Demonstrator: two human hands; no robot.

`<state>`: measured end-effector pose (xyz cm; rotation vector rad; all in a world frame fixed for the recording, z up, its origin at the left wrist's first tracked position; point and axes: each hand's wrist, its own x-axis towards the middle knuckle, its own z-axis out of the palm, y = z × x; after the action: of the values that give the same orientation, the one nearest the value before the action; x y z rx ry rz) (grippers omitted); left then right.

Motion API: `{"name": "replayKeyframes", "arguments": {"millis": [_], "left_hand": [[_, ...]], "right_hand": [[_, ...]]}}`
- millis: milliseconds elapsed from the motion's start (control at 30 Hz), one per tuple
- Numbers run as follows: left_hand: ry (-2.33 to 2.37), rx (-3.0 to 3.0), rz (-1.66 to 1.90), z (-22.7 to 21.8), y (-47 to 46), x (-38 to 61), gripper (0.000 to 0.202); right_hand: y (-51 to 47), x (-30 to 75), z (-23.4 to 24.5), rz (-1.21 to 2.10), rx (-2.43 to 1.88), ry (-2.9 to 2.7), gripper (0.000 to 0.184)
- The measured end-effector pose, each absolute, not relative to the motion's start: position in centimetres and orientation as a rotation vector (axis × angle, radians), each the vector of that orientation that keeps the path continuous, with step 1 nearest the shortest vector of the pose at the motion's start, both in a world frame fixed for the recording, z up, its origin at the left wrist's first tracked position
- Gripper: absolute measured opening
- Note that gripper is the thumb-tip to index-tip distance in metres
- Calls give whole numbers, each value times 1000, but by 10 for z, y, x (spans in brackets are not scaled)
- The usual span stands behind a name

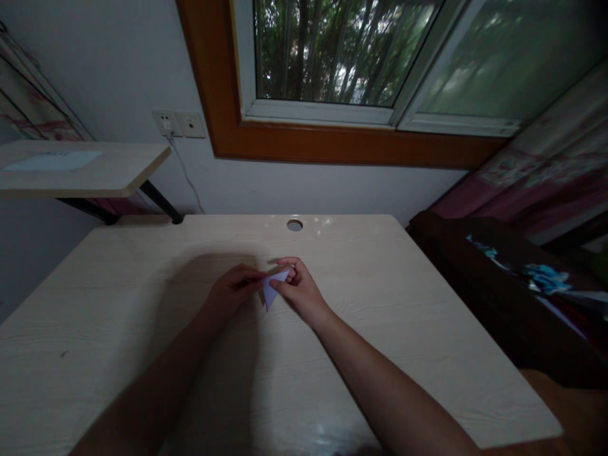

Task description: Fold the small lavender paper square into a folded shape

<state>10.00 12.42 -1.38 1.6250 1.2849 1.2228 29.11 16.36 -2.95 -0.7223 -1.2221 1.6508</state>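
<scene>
A small folded paper (274, 291), pale purple and triangular with its tip pointing down, is held up between both hands over the desk. My left hand (236, 285) pinches its left corner, fingers and thumb pressed together. My right hand (301, 288) grips the right side, the thumb on the near face and the fingers behind. Several thin layers show along the paper's upper edge. The fingers partly cover both upper corners.
The pale wooden desk (380, 354) has a round cable hole (295, 225) near its back edge. A raised shelf (142, 166) on black legs stands at the back left. Behind are a wall socket (178, 124) with a cable and a window (327, 57). Dark furniture (503, 278) bearing blue items is at right.
</scene>
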Motion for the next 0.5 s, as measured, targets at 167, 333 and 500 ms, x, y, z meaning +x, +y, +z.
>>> {"name": "replayKeyframes", "arguments": {"millis": [167, 333, 500], "left_hand": [[1285, 1606, 1235, -10, 123, 102, 12], [1287, 1597, 1233, -10, 123, 102, 12], [1290, 1603, 1232, -12, 124, 101, 13]], "right_hand": [[165, 291, -32, 1631, -730, -1240, 47], [164, 292, -31, 1653, -724, -1229, 47], [164, 292, -28, 1641, -750, -1242, 48]]}}
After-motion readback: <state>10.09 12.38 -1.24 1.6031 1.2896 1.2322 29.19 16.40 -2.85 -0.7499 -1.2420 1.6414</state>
